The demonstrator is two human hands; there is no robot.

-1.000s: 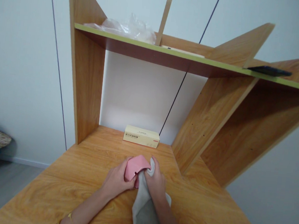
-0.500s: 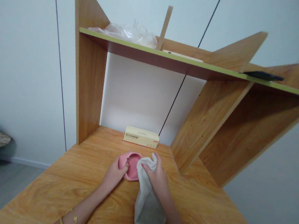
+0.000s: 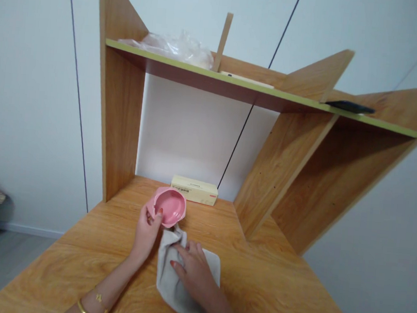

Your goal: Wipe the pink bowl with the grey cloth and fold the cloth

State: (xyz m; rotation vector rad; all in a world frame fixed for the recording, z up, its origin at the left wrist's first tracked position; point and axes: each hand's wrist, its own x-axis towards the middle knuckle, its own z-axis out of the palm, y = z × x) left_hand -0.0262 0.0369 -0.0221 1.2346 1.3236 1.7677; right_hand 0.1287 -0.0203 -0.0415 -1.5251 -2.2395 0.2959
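A pink bowl (image 3: 170, 207) with an angular rim is tilted up off the desk, its hollow inside facing me. My left hand (image 3: 147, 231) grips its left side, the thumb over the rim. Below and to the right, my right hand (image 3: 194, 269) is on a light grey cloth (image 3: 171, 287), the fingers bent into its folds. The cloth's upper tip comes up to the bowl's lower edge; whether they touch I cannot tell. Part of the cloth is hidden under my right hand and forearm.
A cream box (image 3: 198, 192) with printed lettering stands behind the bowl on the wooden desk (image 3: 113, 245). Overhead, a shelf (image 3: 201, 75) carries a clear plastic bag (image 3: 177, 49) and a dark flat object (image 3: 349, 107). An upright panel (image 3: 284, 168) bounds the right side.
The bowl has risen and moved left with my left hand, tilting more towards me. My right hand has moved down and left with the cloth, away from the bowl's inside; the cloth is more spread out.
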